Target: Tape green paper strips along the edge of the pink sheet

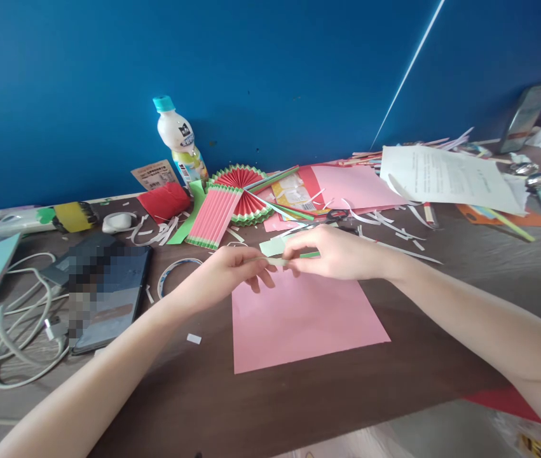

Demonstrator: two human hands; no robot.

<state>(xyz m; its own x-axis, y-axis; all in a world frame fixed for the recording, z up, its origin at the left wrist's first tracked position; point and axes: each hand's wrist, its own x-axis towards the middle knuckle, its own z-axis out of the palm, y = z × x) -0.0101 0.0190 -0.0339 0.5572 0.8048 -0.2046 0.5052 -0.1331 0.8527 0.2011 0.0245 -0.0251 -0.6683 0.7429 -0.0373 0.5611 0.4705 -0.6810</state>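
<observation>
My left hand (232,267) and my right hand (332,251) meet above a pink paper sheet (299,321) on the brown table (274,407). Both pinch a thin pale green paper strip (277,261) between thumb and fingers, one at each end. The strip's green end pokes out beside my right thumb. Just behind the hands lies a folded pink accordion paper with green edges (213,216) and a red and green paper fan (246,191).
A milk bottle with a teal cap (179,143) stands against the blue wall. A dark tablet (108,289) and white cables (17,318) lie left. A tape ring (175,270), paper scraps, pink sheets (356,184) and a printed white sheet (442,178) cover the back right.
</observation>
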